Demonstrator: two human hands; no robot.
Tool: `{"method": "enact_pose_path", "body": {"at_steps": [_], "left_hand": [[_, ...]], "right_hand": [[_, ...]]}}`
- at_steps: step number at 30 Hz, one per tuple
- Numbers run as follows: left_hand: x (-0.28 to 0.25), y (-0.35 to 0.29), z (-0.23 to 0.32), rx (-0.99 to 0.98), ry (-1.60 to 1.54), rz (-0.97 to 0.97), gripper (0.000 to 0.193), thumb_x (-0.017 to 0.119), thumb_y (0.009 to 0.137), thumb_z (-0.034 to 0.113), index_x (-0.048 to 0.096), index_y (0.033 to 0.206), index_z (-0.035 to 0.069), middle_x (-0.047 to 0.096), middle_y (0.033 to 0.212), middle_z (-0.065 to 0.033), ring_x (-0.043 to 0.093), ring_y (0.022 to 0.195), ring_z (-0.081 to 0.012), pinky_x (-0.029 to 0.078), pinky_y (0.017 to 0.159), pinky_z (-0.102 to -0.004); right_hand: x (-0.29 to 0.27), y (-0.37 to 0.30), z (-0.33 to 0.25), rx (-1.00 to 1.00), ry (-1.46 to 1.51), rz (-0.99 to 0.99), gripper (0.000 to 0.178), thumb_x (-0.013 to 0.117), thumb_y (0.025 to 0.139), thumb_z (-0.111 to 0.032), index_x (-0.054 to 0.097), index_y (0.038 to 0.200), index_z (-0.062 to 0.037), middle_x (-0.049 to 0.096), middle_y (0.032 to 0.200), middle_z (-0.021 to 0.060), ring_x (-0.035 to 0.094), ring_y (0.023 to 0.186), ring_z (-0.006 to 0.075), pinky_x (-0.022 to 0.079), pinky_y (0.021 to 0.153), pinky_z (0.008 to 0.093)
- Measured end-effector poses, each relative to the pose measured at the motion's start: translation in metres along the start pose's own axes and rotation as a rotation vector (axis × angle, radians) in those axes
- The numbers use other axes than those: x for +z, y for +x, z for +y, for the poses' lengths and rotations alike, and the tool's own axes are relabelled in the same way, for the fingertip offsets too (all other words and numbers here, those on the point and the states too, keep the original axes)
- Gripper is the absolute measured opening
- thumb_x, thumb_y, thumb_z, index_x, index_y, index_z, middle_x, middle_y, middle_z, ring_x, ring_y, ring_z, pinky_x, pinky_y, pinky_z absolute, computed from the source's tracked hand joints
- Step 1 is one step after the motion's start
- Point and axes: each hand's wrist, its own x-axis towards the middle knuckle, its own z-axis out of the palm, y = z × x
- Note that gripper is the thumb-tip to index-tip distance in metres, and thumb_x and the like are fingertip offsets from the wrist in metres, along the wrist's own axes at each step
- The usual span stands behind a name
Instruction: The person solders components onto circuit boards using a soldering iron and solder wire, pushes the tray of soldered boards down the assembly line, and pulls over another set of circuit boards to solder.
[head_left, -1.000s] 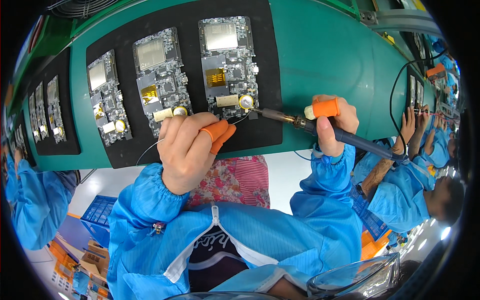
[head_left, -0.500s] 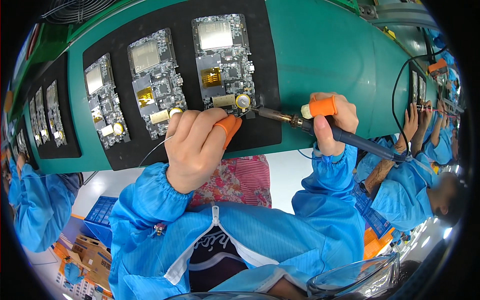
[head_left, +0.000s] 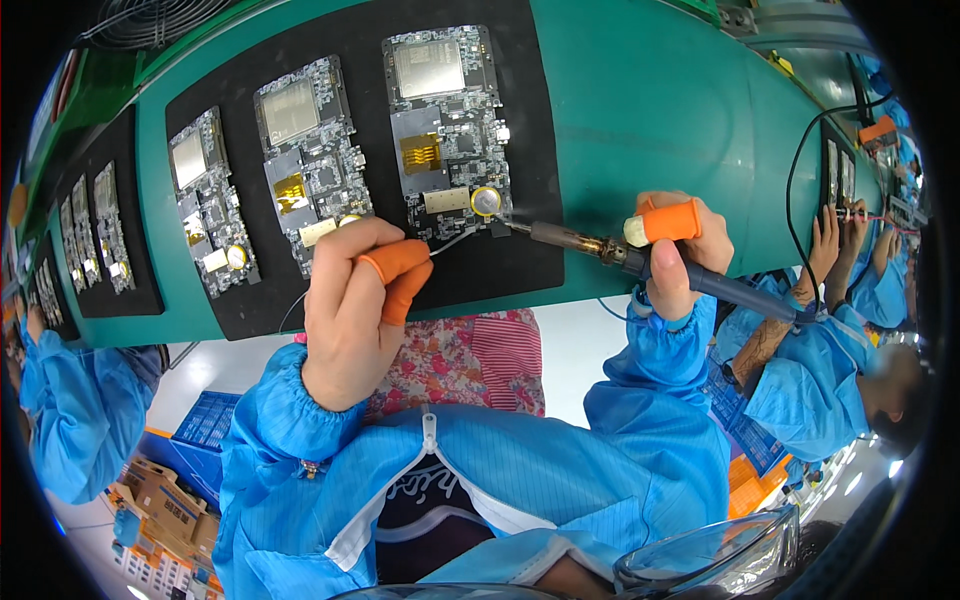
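Note:
My right hand (head_left: 685,250) grips a dark-blue soldering iron (head_left: 722,288), its thumb and orange-cotted finger closed round the handle. The iron's tip lies at the lower right corner of the rightmost circuit board (head_left: 455,130), just below a round coin cell (head_left: 486,201). My left hand (head_left: 355,300), with orange finger cots, pinches a thin solder wire (head_left: 455,241) whose end points toward that same corner. Whether wire and tip touch is too small to tell. Beside it to the left lie a second board (head_left: 310,150) and a third board (head_left: 205,190), both with coin cells.
The boards rest on a black mat (head_left: 545,180) over a green bench top (head_left: 650,110). Another black mat (head_left: 143,250) with boards lies at the left. Co-workers in blue sleeves (head_left: 800,375) sit at both sides. A black cable (head_left: 790,190) loops at the right.
My left hand has drawn back to the left and lower, showing more of the wire. My right hand and the iron have shifted slightly right; the tip stays near the board's corner.

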Motion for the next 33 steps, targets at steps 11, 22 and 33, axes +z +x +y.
{"method": "enact_pose_path", "body": {"at_steps": [11, 22, 33], "left_hand": [[0.007, 0.003, -0.003, 0.089, 0.021, 0.017, 0.028, 0.074, 0.057, -0.005, 0.062, 0.081, -0.004, 0.057, 0.091, -0.0096, 0.055, 0.074, -0.0220, 0.046, 0.058, -0.0290], [0.016, 0.003, -0.006, 0.137, 0.017, 0.005, 0.025, 0.070, 0.057, -0.003, 0.062, 0.080, -0.004, 0.057, 0.091, -0.0112, 0.055, 0.074, -0.0234, 0.045, 0.058, -0.0308], [0.023, 0.005, 0.000, 0.144, 0.019, 0.008, 0.025, 0.068, 0.059, 0.000, 0.062, 0.083, -0.004, 0.057, 0.086, -0.0108, 0.056, 0.074, -0.0251, 0.046, 0.059, -0.0326]], "right_hand": [[0.013, 0.008, 0.002, -0.133, -0.021, -0.094, 0.023, 0.058, 0.070, -0.015, 0.057, 0.069, 0.0070, 0.054, 0.057, 0.0150, 0.049, 0.041, 0.0204, 0.037, 0.040, 0.0275], [0.014, 0.008, 0.004, -0.145, -0.035, -0.117, 0.024, 0.059, 0.072, -0.017, 0.056, 0.068, 0.0067, 0.053, 0.056, 0.0145, 0.048, 0.040, 0.0201, 0.036, 0.039, 0.0272], [0.013, 0.010, 0.003, -0.126, -0.040, -0.130, 0.022, 0.058, 0.071, -0.015, 0.056, 0.069, 0.0069, 0.052, 0.055, 0.0132, 0.047, 0.040, 0.0195, 0.035, 0.039, 0.0280]]}}
